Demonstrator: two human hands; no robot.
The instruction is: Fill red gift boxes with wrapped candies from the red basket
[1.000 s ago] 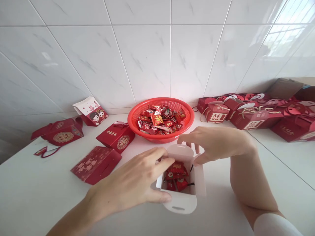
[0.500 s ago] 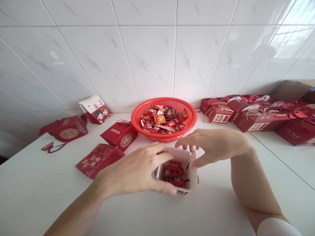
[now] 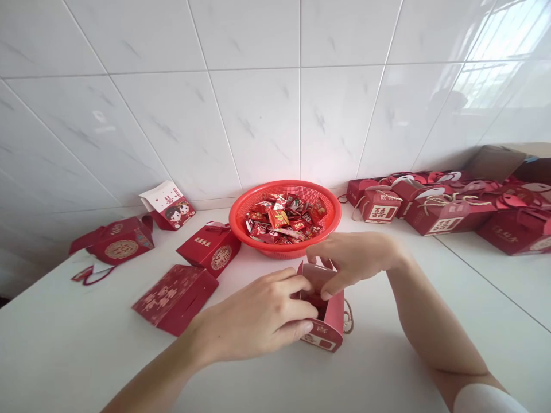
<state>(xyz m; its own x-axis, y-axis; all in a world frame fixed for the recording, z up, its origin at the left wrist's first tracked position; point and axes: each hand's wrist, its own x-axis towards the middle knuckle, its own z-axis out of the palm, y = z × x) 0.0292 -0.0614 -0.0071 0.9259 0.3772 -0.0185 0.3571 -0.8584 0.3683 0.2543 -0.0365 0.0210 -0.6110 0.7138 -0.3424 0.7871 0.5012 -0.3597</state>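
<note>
Together, left hand (image 3: 252, 316), right hand (image 3: 355, 261), curled around red gift box (image 3: 329, 327)

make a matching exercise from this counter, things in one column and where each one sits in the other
Things
1. wrapped sweets
2. red gift box with twine handle
3. box printed with a cartoon couple
4. heap of red gift boxes

Places
A. between the left hand and right hand
B. in the red plastic basket
C. along the wall, right of the basket
D. against the wall, left of the basket

Pairs: 1-B, 2-A, 3-D, 4-C
</note>
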